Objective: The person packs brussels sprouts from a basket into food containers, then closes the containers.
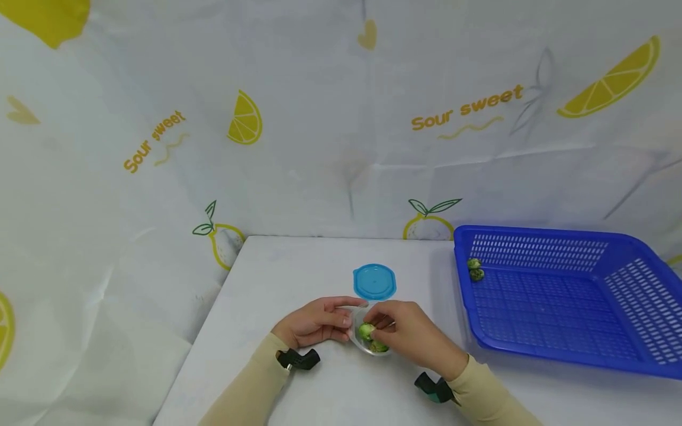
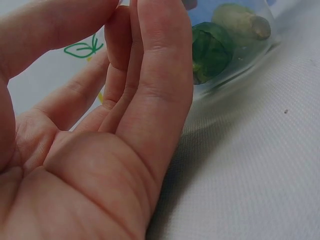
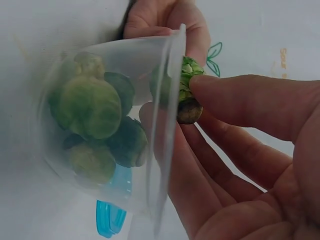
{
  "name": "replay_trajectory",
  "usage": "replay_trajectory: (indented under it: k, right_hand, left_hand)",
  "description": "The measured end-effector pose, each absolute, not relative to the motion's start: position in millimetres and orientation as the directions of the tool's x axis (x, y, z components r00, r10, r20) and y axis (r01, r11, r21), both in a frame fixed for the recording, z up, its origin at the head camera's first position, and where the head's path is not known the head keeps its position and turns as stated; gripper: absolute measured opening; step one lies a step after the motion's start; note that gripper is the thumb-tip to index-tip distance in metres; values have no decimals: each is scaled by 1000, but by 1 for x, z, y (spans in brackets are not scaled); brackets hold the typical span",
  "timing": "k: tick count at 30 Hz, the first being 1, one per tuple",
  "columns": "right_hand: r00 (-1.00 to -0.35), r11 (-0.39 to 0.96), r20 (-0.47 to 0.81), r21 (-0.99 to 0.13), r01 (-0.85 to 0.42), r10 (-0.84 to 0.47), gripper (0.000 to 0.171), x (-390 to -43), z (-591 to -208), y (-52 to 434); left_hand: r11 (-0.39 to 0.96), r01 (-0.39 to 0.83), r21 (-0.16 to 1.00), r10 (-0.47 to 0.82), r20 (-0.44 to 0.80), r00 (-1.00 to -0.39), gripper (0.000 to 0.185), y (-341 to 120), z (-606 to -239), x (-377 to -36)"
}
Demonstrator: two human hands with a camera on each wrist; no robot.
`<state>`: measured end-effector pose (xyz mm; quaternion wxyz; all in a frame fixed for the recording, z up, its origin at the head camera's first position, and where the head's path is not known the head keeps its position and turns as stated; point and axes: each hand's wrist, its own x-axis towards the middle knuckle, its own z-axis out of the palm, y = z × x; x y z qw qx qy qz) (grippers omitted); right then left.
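Observation:
A clear plastic tub (image 3: 167,150) with several Brussels sprouts (image 3: 92,107) inside stands on the table in front of me. My left hand (image 1: 319,322) holds the tub at its left side, thumb and fingers about the wall near the rim. Between the thumb and fingers of my right hand (image 1: 412,331), a green Brussels sprout (image 3: 191,75) with a brown cut end is pinched at the mouth of the tub. In the left wrist view, sprouts (image 2: 212,52) show through the tub wall beyond my fingers; the fingers hide much of the tub there.
A blue lid (image 1: 375,282) lies on the white tabletop (image 1: 298,269) just behind the tub. To the right stands a large blue plastic basket (image 1: 538,350), with two sprouts (image 1: 476,274) in its far left corner. A lemon-print cloth (image 1: 319,118) hangs behind the table.

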<state>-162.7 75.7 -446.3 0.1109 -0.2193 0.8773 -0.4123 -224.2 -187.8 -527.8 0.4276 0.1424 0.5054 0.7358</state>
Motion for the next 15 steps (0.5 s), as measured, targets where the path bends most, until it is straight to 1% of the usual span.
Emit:
replay_trajectory:
  k: [9,15]
  right_hand:
    - [-877,568,0,-762,-311,-480,16,-160,-452,71]
    - [-856,562,16,-748,-353,-517,15,-157,-451,71]
  left_hand:
    - [-129,-492,861,778,-220,-589,64,-188,-526,-223]
    - [-128,-487,864,777,-218,-590,64,-188,-526,-224]
